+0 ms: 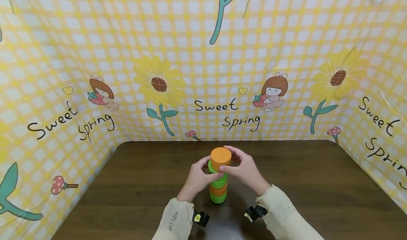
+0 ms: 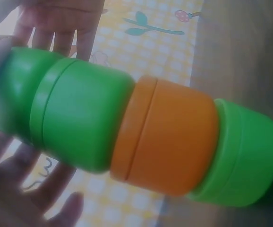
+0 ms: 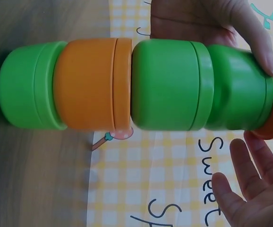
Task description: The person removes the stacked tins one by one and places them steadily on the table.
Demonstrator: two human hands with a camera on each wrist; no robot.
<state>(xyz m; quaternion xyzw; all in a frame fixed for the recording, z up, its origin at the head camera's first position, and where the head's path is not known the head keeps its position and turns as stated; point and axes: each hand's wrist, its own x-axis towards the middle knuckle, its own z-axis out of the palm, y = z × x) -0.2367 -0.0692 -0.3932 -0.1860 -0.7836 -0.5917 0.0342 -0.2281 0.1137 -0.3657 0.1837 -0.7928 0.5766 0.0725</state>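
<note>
A tower of round plastic stacking cups stands upright between both hands. From the bottom come a green cup, an orange cup, a green cup and an upper green cup. The top orange cup shows a flat, closed upper face. My left hand holds the upper green cup, its thumb across the near side and fingers behind. My right hand grips the top orange cup, thumb in front and fingers around the far side. Part of the upper cups is hidden by the hands.
The tower rests on a dark brown wooden table. A yellow checked cloth with flowers and lettering hangs behind the table and along both sides. Black straps with small devices hang at both sleeves.
</note>
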